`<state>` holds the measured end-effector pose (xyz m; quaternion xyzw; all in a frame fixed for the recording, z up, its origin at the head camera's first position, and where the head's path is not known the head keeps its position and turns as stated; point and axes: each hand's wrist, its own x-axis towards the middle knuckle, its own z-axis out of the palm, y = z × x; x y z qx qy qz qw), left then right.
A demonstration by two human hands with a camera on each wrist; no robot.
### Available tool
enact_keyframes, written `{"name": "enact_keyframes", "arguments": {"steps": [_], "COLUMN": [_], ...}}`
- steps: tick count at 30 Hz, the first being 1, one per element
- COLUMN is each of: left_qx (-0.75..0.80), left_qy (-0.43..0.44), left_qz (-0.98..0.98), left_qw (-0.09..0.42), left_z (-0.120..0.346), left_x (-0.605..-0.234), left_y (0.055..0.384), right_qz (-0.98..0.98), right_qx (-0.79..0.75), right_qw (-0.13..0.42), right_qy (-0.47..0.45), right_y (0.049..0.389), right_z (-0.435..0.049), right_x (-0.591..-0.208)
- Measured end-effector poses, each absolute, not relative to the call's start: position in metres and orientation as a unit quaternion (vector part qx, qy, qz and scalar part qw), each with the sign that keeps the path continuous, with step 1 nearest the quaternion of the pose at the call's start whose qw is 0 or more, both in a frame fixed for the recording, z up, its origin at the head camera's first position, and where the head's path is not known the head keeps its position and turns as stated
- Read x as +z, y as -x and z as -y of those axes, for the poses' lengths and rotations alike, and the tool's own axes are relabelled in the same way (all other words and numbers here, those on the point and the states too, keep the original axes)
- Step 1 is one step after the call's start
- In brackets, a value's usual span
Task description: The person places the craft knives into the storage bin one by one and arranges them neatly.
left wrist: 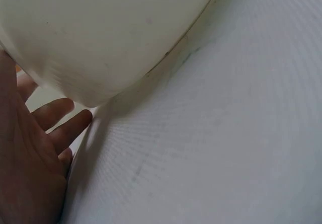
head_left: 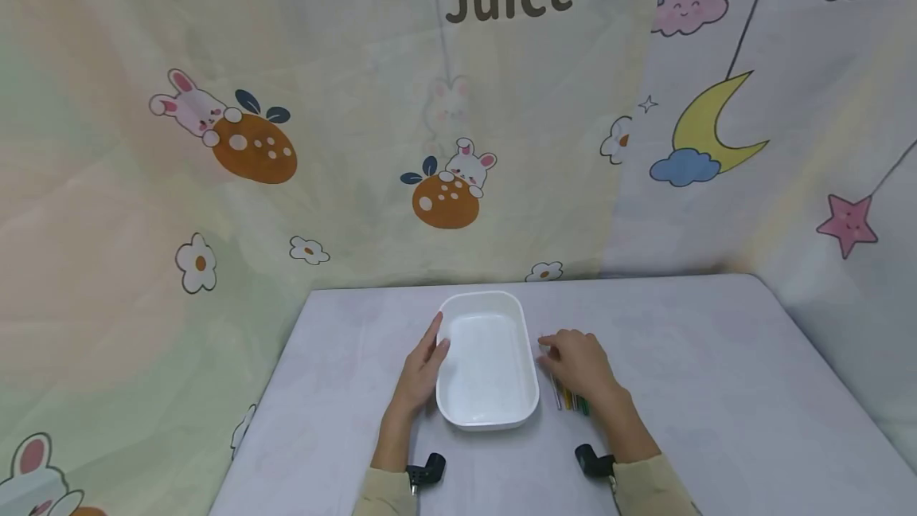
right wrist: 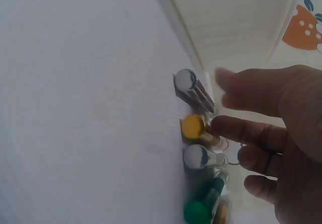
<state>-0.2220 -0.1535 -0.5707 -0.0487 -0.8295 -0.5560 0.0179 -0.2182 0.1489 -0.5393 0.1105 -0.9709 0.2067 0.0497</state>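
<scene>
A white rectangular tray [head_left: 487,373] with rounded corners stands on the table. At its left side my left hand [head_left: 419,377] holds it, the thumb at the rim and the fingers along the outside. The tray's pale outer wall [left wrist: 100,32] fills the upper left of the left wrist view. To the right of the tray, my right hand [head_left: 580,365] hovers with loosely bent fingers over a row of slim cylinders. Their ends are silver [right wrist: 186,80], yellow [right wrist: 193,127] and green [right wrist: 198,211]. One fingertip [right wrist: 219,125] overlaps the yellow-ended cylinder.
A pale cloth covers the table [head_left: 688,388]. Behind it hangs a printed curtain [head_left: 358,102] with rabbits, fruit and flowers. Black wrist cameras [head_left: 427,470] sit on both forearms, next to beige sleeves.
</scene>
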Motion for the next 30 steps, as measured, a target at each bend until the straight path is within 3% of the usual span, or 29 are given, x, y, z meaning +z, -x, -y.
{"name": "enact_keyframes", "arguments": {"steps": [14, 30], "left_qx": [-0.558, -0.554], "left_qy": [0.045, 0.052], "left_qz": [0.829, 0.83], "left_qw": [0.019, 0.018], "left_z": [0.1541, 0.1544], "left_x": [-0.5719, -0.5721], "left_y": [0.2229, 0.2222], "right_qz": [0.975, 0.974], "right_qx": [0.187, 0.214], "right_qw": [0.001, 0.02], "right_qy": [-0.123, -0.075], "right_y": [0.2162, 0.2143], "right_z": [-0.1438, -0.1395], "right_x": [-0.5391, -0.5417]}}
